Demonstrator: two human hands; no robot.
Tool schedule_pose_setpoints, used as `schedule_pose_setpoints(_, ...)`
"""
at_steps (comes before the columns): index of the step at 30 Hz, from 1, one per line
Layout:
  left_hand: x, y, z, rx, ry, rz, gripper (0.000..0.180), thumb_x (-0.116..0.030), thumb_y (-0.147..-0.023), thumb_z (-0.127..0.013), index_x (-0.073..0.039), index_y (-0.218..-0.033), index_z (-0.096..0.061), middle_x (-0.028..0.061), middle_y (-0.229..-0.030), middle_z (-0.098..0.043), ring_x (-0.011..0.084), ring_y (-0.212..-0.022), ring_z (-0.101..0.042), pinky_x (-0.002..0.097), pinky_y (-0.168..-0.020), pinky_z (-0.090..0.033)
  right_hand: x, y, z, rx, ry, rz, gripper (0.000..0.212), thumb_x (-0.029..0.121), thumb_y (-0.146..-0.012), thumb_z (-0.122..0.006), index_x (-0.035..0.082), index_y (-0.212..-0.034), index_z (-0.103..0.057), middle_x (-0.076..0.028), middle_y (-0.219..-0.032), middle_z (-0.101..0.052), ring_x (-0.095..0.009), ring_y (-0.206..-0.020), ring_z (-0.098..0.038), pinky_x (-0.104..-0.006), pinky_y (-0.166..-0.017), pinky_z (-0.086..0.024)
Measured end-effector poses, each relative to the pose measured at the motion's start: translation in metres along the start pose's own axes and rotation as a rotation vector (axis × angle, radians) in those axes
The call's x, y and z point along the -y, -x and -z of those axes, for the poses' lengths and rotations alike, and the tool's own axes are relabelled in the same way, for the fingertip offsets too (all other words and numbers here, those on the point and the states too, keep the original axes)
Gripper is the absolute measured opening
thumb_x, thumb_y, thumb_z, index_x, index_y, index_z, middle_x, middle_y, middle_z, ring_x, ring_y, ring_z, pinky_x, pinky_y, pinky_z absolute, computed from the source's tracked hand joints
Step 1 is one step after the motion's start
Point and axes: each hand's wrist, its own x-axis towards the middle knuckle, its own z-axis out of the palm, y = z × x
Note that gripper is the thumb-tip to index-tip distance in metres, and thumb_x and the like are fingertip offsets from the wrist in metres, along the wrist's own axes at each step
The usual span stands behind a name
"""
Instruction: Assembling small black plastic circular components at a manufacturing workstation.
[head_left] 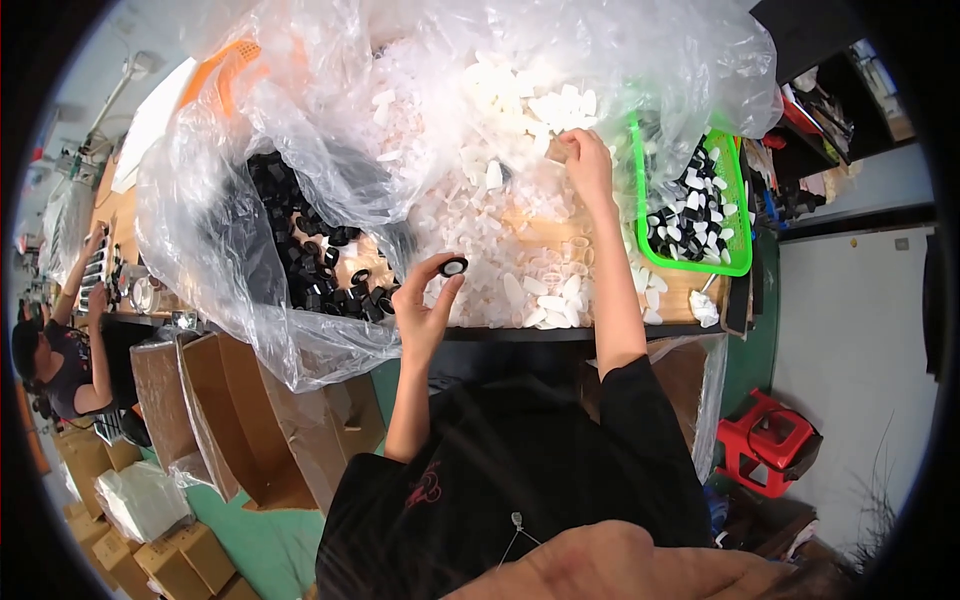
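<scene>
Between thumb and forefinger, my left hand [424, 300] grips a small black round cap [453, 267] with a white middle, held above the table's front edge. My right hand [588, 160] reaches far over the table with its fingers pinched together beside a heap of white oval pieces [565, 105]; what they hold, if anything, I cannot make out. Small clear plastic pieces [465, 215] are spread between my hands. Left of my left hand, a clear plastic bag [215, 235] lies open around many black caps [285, 225].
A green basket [742, 225] at the right holds black and white pieces. Clear sheeting [620, 40] drapes over the back. An open cardboard box [235, 420] stands below the left table edge, and a red stool [765, 443] at lower right. Another person [70, 365] works at far left.
</scene>
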Motion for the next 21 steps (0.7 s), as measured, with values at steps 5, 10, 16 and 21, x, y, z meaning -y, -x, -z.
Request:
schedule_pose_setpoints(5,0.001,0.001,-0.002,0.040,-0.027,-0.012,0.027,-0.003,-0.083,-0.073,0.000,-0.109,-0.069,0.0093,-0.105,-0.073,0.0174,-0.098,-0.067,0.0301,-0.091,-0.049,0.006,0.001,0.014,0.058,0.012,0.077,0.015,-0.002,-0.088,-0.054,0.003,-0.096,-0.066,-0.012,-0.092,-0.066,-0.028,-0.082,-0.064,-0.0353,-0.071,-0.050)
schedule_pose_setpoints(10,-0.002,0.000,0.007,0.024,-0.184,-0.111,0.026,0.000,-0.082,-0.073,0.002,-0.108,-0.068,0.0093,-0.106,-0.070,0.0186,-0.101,-0.064,0.0309,-0.093,-0.047,0.024,0.046,0.035,0.132,-0.187,-0.019,0.013,-0.002,-0.089,-0.054,0.002,-0.096,-0.065,-0.011,-0.087,-0.065,-0.021,-0.070,-0.061,-0.0302,-0.065,-0.048)
schedule_pose_setpoints(16,-0.001,0.002,0.006,0.028,-0.171,-0.083,0.028,0.002,-0.080,-0.074,0.002,-0.107,-0.068,0.0095,-0.105,-0.069,0.0190,-0.100,-0.064,0.0303,-0.093,-0.047,0.016,0.105,0.082,0.168,0.018,-0.143,0.015,-0.004,-0.087,-0.052,0.001,-0.096,-0.064,-0.012,-0.086,-0.065,-0.023,-0.069,-0.061,-0.0303,-0.063,-0.048)
schedule_pose_setpoints(21,-0.003,0.003,-0.013,0.049,-0.091,-0.031,0.029,0.002,-0.079,-0.075,0.001,-0.107,-0.069,0.0098,-0.104,-0.069,0.0201,-0.097,-0.064,0.0309,-0.091,-0.047,0.024,0.132,0.080,0.139,0.045,0.007,0.008,-0.002,-0.083,-0.061,0.003,-0.089,-0.064,-0.010,-0.096,-0.066,-0.032,-0.093,-0.061,-0.0401,-0.076,-0.050)
